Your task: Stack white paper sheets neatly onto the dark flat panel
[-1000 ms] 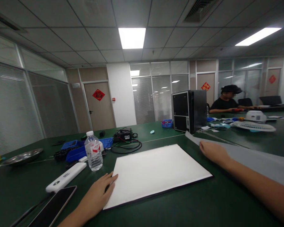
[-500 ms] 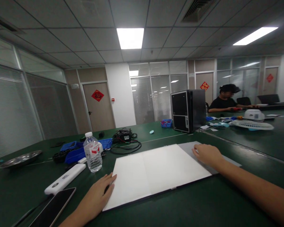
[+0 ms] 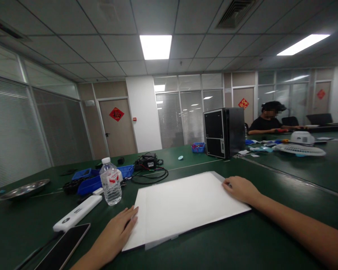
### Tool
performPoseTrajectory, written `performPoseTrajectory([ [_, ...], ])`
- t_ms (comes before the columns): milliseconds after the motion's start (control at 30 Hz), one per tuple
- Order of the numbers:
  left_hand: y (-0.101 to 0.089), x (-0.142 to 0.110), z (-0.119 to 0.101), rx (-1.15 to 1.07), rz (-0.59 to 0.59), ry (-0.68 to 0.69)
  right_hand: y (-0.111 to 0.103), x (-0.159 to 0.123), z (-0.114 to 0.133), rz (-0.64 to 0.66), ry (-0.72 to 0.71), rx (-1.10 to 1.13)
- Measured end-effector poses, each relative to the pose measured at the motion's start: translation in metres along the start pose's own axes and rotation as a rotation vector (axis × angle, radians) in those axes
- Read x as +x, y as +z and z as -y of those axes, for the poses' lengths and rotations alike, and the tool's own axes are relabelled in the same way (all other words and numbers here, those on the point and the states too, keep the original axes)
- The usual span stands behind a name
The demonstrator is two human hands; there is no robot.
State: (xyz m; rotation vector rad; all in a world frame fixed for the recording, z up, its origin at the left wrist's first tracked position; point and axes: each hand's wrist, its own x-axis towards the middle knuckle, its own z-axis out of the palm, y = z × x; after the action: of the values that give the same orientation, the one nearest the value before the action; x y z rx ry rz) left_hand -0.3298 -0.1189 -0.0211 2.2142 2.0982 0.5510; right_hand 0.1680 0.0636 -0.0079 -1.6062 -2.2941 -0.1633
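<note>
A white board (image 3: 137, 225) lies flat on the green table (image 3: 242, 243) in front of me. A thin translucent sheet (image 3: 191, 202) lies over most of the board, leaving a narrow strip bare on the left. My left hand (image 3: 115, 232) rests flat with fingers stretched out, fingertips on the board's near left edge. My right hand (image 3: 240, 189) sits at the sheet's far right corner, fingers curled onto the sheet's edge.
Left of the board stand a water bottle (image 3: 110, 185), a white handheld device (image 3: 77, 213), a dark phone (image 3: 63, 247), blue bins (image 3: 94, 179) and a metal dish (image 3: 24, 188). Cables (image 3: 149, 170) and a computer tower (image 3: 224, 132) lie beyond. A person (image 3: 267, 122) sits far right.
My right hand has dragged the translucent sheet leftward from the table's right side onto the board, so it now covers most of it. My left hand has stayed put.
</note>
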Motion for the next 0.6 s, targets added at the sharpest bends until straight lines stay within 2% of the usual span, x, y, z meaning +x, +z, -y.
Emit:
performPoseTrajectory([
  [200, -0.003, -0.002, 0.001, -0.003, 0.018, -0.020, 0.000, -0.007, 0.012, 0.010, -0.023, -0.021],
  [400, -0.001, -0.001, 0.004, 0.007, 0.024, -0.012, -0.005, -0.011, 0.032, 0.008, -0.114, -0.024],
  [600, -0.003, -0.002, 0.003, 0.012, 0.044, 0.002, -0.008, -0.014, 0.035, 0.013, -0.158, -0.014],
])
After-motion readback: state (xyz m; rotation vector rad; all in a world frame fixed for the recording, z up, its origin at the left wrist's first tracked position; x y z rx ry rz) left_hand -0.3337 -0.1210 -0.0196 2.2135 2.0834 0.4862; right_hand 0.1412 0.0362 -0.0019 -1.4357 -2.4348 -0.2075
